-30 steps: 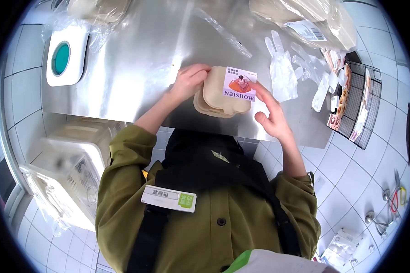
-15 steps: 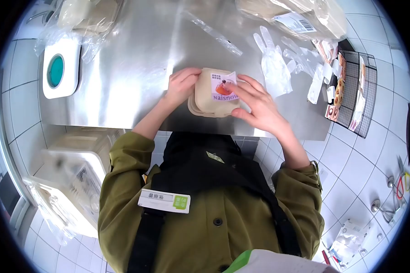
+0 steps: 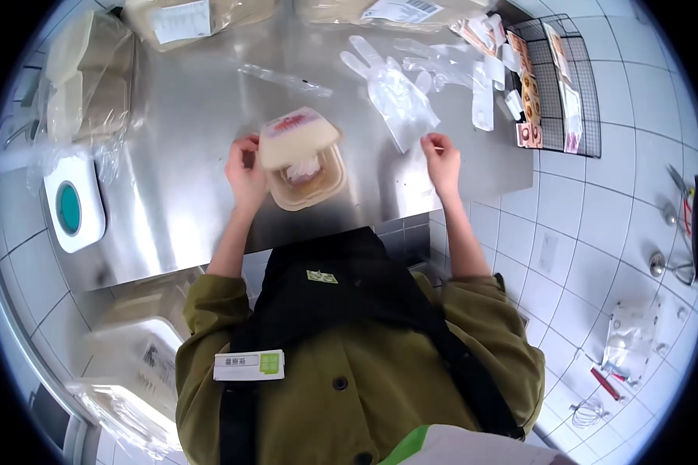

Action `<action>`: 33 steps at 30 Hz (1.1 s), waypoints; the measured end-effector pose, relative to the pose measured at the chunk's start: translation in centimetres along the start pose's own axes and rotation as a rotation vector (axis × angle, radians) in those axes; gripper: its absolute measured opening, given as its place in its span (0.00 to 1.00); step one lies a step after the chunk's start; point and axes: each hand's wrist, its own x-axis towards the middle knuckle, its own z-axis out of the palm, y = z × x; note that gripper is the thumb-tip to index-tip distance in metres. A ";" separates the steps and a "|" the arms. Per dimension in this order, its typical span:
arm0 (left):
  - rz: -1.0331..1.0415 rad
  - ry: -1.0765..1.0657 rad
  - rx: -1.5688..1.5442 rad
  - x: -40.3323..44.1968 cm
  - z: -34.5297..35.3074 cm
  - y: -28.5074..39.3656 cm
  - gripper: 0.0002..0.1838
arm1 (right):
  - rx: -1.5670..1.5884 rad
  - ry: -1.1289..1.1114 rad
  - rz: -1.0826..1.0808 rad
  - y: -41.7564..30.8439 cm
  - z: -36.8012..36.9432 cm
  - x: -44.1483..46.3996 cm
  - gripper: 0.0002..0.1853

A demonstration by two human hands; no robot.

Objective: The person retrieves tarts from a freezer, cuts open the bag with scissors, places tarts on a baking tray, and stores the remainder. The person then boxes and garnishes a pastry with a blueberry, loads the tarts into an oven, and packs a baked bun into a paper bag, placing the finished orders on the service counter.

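A beige clamshell takeaway box (image 3: 309, 203) sits on the steel table in front of me, its lid (image 3: 288, 139) partly raised. The lid has a printed label (image 3: 293, 122). A pale, cream-coloured food (image 3: 303, 169) shows through the gap. At the box's left side is my left hand (image 3: 246, 173), its fingers curled and its edge against or very near the box. My right hand (image 3: 443, 164) is apart from the box, over the table to its right. Its fingertips are pinched together; whatever they may hold is too small to name.
Clear plastic gloves (image 3: 399, 93) and a thin plastic strip (image 3: 285, 79) lie beyond the box. Bagged stacks of containers (image 3: 93, 77) stand at the back and left. A white device with a green disc (image 3: 69, 208) is at left, a wire basket (image 3: 589, 85) at right.
The box's lid has come up from closed. My right hand has left the label and moved right. My left hand's fingers have come off the lid's corner. The view has shifted.
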 end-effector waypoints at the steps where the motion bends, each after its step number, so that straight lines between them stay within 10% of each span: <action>1: -0.093 -0.015 -0.047 -0.1 -0.1 -0.4 0.05 | -0.038 0.127 0.045 4.3 1.1 2.0 0.16; 4: -0.290 -0.094 -0.056 0.7 -0.2 0.3 0.07 | 0.032 0.082 0.428 7.1 2.4 6.4 0.16; 12: -0.135 0.146 0.157 -0.4 2.1 5.9 0.10 | 0.740 0.147 0.338 -2.3 -0.5 5.0 0.08; 16: 0.006 -0.428 -0.197 -2.8 13.1 13.4 0.14 | 0.981 0.084 0.223 -5.9 -0.5 0.2 0.09; 25: -0.495 -0.692 -0.460 -1.1 13.6 12.8 0.06 | 0.640 0.170 0.087 -7.0 -4.6 -0.8 0.12; 33: -0.502 -0.782 -0.555 -2.0 14.9 15.2 0.06 | 0.754 0.239 0.098 -7.4 -5.7 -2.1 0.12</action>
